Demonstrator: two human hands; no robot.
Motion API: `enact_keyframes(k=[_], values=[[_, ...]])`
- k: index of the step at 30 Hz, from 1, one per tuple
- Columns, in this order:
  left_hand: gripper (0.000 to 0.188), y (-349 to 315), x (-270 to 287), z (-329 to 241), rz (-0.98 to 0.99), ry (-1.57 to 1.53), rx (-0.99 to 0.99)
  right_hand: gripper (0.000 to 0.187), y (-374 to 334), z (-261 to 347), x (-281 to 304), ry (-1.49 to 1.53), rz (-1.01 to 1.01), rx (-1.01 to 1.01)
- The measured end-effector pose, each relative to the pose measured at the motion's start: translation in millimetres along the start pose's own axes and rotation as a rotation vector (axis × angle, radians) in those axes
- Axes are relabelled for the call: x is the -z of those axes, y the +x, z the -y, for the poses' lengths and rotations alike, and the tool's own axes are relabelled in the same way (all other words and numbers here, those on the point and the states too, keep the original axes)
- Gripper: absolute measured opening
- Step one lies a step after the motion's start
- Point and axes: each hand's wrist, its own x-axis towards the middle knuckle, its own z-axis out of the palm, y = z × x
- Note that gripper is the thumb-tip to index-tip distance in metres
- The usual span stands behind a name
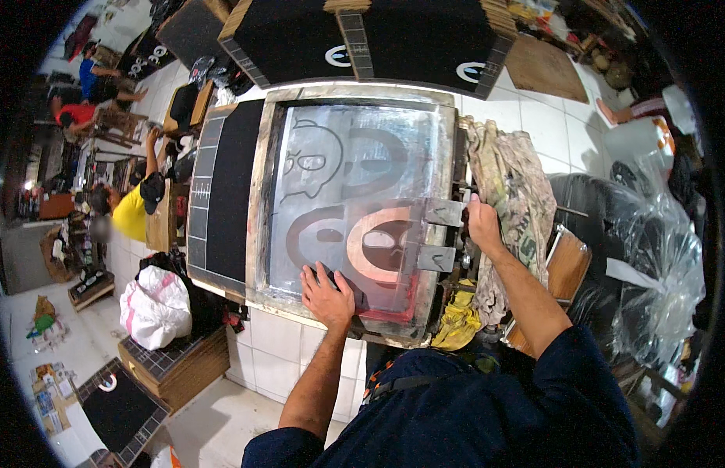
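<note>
In front of me lies a wooden-framed printing screen (263, 195) with grey mesh, a dark cartoon outline and ring shapes, one of them orange-pink. Red ink marks its lower right corner. My left hand (328, 300) rests on the mesh near the frame's near side, fingers spread. Two metal hinge clamps (445, 211) join the screen's right side. Beside the upper clamp, my right hand (482, 225) is closed; what its fingers hold is hidden. A stained camouflage cloth (522, 183) hangs just right of it. Black fabric (244, 187) on a marked board shows left of the screen.
Boards with black fabric (300, 39) stand beyond the screen. A yellow cloth (458, 320) lies near the lower clamp. Clear plastic sheeting (659, 273) fills the right. At left, a white sack (154, 306) sits on stacked boards (183, 366); a person in yellow (131, 214) is farther off.
</note>
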Motion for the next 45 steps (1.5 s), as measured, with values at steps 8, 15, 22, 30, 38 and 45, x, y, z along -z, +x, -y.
enact_keyframes(k=[8,15,22,30,38,45], values=[[0.049,1,-4,2,0.003,-0.008,0.006,0.037,10,-19,-18,-0.068,-0.031,-0.105],[0.055,-2,0,-1,0.021,0.045,-0.008,0.039,-11,30,17,-0.128,0.038,-0.125],[0.060,-3,-6,3,0.001,0.002,0.000,0.020,-207,5,55,-0.207,-0.460,0.122],[0.049,-1,-8,33,-0.103,-0.541,-0.087,0.066,-233,-19,78,-0.440,-0.796,-0.001],[0.041,-63,31,57,-0.138,-0.644,-0.154,0.028,-160,-5,116,-0.034,-0.488,-0.067],[0.038,-95,57,51,-0.087,-0.807,-0.198,0.074,-80,55,204,-0.366,0.169,-0.122]])
